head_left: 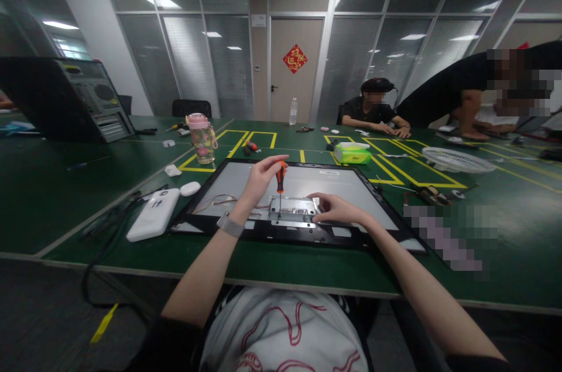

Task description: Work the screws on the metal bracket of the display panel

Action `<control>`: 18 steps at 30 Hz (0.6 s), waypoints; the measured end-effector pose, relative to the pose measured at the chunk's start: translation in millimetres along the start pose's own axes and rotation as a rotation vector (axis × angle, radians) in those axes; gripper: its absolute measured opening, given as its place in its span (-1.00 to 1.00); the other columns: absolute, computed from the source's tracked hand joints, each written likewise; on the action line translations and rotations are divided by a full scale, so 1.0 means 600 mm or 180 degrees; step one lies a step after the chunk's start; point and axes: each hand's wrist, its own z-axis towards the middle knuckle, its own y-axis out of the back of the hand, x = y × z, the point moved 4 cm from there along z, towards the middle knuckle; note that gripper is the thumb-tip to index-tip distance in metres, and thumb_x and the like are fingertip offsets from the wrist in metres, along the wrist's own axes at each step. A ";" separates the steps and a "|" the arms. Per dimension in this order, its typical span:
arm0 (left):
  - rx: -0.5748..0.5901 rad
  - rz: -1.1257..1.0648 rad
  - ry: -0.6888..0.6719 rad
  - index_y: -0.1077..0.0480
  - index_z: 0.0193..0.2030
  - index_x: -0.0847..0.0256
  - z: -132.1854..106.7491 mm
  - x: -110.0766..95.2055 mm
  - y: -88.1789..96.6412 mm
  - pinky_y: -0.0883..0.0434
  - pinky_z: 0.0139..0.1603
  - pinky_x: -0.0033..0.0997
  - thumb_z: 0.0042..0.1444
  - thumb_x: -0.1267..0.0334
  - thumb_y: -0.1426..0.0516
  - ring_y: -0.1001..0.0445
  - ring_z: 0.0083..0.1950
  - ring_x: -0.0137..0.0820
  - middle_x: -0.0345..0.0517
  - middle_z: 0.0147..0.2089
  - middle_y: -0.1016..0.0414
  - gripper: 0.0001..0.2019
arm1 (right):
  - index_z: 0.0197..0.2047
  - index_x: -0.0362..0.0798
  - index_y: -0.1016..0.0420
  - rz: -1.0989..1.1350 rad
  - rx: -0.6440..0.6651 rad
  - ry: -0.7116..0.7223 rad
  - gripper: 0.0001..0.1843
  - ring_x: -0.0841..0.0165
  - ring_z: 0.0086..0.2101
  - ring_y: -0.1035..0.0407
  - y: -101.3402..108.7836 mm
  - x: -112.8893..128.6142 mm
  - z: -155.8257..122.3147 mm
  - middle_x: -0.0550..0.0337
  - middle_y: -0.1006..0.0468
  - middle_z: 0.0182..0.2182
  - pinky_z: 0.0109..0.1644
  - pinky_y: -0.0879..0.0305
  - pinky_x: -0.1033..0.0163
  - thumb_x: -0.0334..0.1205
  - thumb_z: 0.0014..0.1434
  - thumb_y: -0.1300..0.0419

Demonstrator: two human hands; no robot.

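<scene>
A disassembled flat display panel (246, 185) with a black frame lies on the green table in front of me. Near its front edge sits a metal bracket (292, 208) with a circuit board. My left hand (262, 176) has its fingers closed at the top of an orange and black screwdriver (280, 178). The screwdriver stands upright, its tip down at the bracket's left part. At the bracket's right end, my right hand (336, 209) grips the edge between thumb and fingers. Thin wires (219, 201) run left from the bracket across the panel.
A white power bank-like block (153, 214) and black cables lie left of the panel. Behind stand a pink-lidded bottle (202, 141) and a green-yellow pack (352, 153). An open computer case (94, 100) is far left. Two people are across the table, right.
</scene>
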 end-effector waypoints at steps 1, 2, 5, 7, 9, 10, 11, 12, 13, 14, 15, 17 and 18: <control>-0.0045 0.0137 -0.0037 -0.53 -0.10 0.22 -0.001 -0.003 0.000 -0.38 -0.17 -0.43 0.04 0.17 -0.20 -0.46 -0.25 -0.40 -0.08 -0.27 -0.55 -0.70 | 0.18 -0.10 -0.28 0.0000 0.0000 0.0007 -0.20 0.42 -0.46 -0.21 0.000 0.000 0.000 0.36 -0.26 -0.51 -0.40 -0.08 0.33 0.07 -0.08 -0.34; -0.0097 0.0250 -0.0062 -0.54 -0.14 0.22 -0.002 -0.006 0.001 -0.38 -0.21 -0.45 0.01 0.17 -0.22 -0.45 -0.28 -0.42 -0.10 -0.28 -0.55 -0.71 | 0.18 -0.10 -0.28 -0.0001 0.0003 0.0014 -0.20 0.42 -0.46 -0.21 0.000 0.000 0.000 0.36 -0.26 -0.51 -0.40 -0.08 0.33 0.07 -0.08 -0.34; -0.0194 0.0293 -0.0097 -0.56 -0.19 0.21 -0.002 -0.008 0.002 -0.37 -0.21 -0.46 0.01 0.16 -0.22 -0.45 -0.24 -0.40 -0.08 -0.25 -0.55 -0.75 | 0.18 -0.09 -0.29 -0.0009 0.0029 0.0030 -0.20 0.42 -0.46 -0.21 0.000 0.000 0.001 0.36 -0.26 -0.52 -0.40 -0.08 0.33 0.08 -0.08 -0.34; -0.0168 0.0047 -0.0035 -0.56 -0.17 0.22 -0.001 -0.003 0.003 -0.38 -0.12 -0.42 0.07 0.15 -0.15 -0.47 -0.14 -0.35 -0.03 -0.19 -0.56 -0.74 | 0.18 -0.10 -0.29 -0.0022 0.0027 0.0037 -0.20 0.41 -0.46 -0.21 0.001 0.001 0.001 0.36 -0.27 -0.52 -0.39 -0.09 0.32 0.08 -0.08 -0.34; -0.0085 -0.0249 0.0074 -0.54 -0.12 0.25 0.001 0.003 0.002 -0.38 -0.07 -0.37 0.11 0.16 -0.10 -0.50 -0.13 -0.32 0.00 -0.19 -0.57 -0.70 | 0.17 -0.10 -0.29 -0.0035 0.0016 0.0037 -0.20 0.41 -0.46 -0.21 0.001 0.002 0.000 0.35 -0.27 -0.52 -0.39 -0.09 0.32 0.08 -0.08 -0.34; -0.0050 -0.0342 0.0102 -0.53 -0.10 0.26 0.001 0.005 0.002 -0.39 -0.07 -0.35 0.11 0.17 -0.10 -0.51 -0.15 -0.32 -0.01 -0.21 -0.57 -0.69 | 0.17 -0.11 -0.29 -0.0039 0.0013 0.0036 -0.20 0.41 -0.46 -0.21 0.002 0.003 0.000 0.35 -0.27 -0.52 -0.39 -0.08 0.32 0.07 -0.08 -0.34; -0.0039 -0.0363 0.0088 -0.53 -0.10 0.26 0.001 0.004 0.002 -0.39 -0.07 -0.35 0.11 0.18 -0.10 -0.51 -0.18 -0.33 -0.02 -0.24 -0.58 -0.70 | 0.17 -0.11 -0.29 -0.0038 0.0017 0.0037 -0.21 0.42 -0.46 -0.21 0.002 0.004 0.000 0.36 -0.26 -0.52 -0.40 -0.08 0.32 0.07 -0.08 -0.34; -0.0051 -0.0305 0.0035 -0.54 -0.12 0.25 0.001 0.002 0.002 -0.38 -0.08 -0.36 0.10 0.19 -0.12 -0.50 -0.20 -0.35 -0.04 -0.26 -0.58 -0.72 | 0.18 -0.11 -0.29 -0.0033 0.0023 0.0035 -0.21 0.42 -0.47 -0.20 0.001 0.004 -0.001 0.36 -0.26 -0.53 -0.40 -0.08 0.32 0.06 -0.07 -0.34; -0.0074 -0.0188 -0.0034 -0.55 -0.15 0.24 0.000 -0.001 0.002 -0.38 -0.09 -0.38 0.08 0.20 -0.14 -0.49 -0.21 -0.37 -0.06 -0.27 -0.57 -0.74 | 0.18 -0.11 -0.28 -0.0026 0.0029 0.0033 -0.21 0.42 -0.47 -0.20 0.001 0.004 -0.001 0.36 -0.25 -0.53 -0.41 -0.08 0.32 0.06 -0.07 -0.34; -0.0102 -0.0042 -0.0102 -0.56 -0.19 0.23 0.000 -0.006 0.002 -0.37 -0.12 -0.40 0.07 0.20 -0.16 -0.48 -0.23 -0.38 -0.08 -0.27 -0.57 -0.77 | 0.18 -0.12 -0.28 -0.0023 0.0032 0.0029 -0.20 0.42 -0.47 -0.20 0.001 0.005 -0.002 0.37 -0.25 -0.53 -0.41 -0.08 0.32 0.06 -0.06 -0.34; -0.0138 0.0105 -0.0160 -0.56 -0.22 0.22 -0.002 -0.010 0.003 -0.37 -0.17 -0.43 0.05 0.20 -0.19 -0.46 -0.25 -0.40 -0.09 -0.27 -0.56 -0.79 | 0.18 -0.12 -0.27 -0.0022 0.0032 0.0025 -0.20 0.42 -0.47 -0.20 0.001 0.005 -0.002 0.37 -0.25 -0.54 -0.41 -0.08 0.32 0.06 -0.06 -0.33; -0.0199 0.0319 -0.0208 -0.57 -0.27 0.21 -0.003 -0.016 0.002 -0.35 -0.25 -0.46 0.00 0.18 -0.23 -0.43 -0.28 -0.41 -0.11 -0.27 -0.54 -0.81 | 0.19 -0.12 -0.27 -0.0020 0.0032 0.0018 -0.19 0.41 -0.47 -0.21 0.000 0.005 -0.002 0.37 -0.25 -0.53 -0.41 -0.08 0.32 0.07 -0.06 -0.33; -0.0236 0.0369 -0.0209 -0.57 -0.27 0.21 -0.004 -0.018 0.003 -0.35 -0.27 -0.47 -0.02 0.18 -0.24 -0.42 -0.28 -0.41 -0.11 -0.27 -0.53 -0.80 | 0.19 -0.12 -0.27 -0.0021 0.0031 0.0019 -0.19 0.41 -0.46 -0.21 0.000 0.005 -0.002 0.37 -0.25 -0.53 -0.41 -0.08 0.32 0.07 -0.06 -0.33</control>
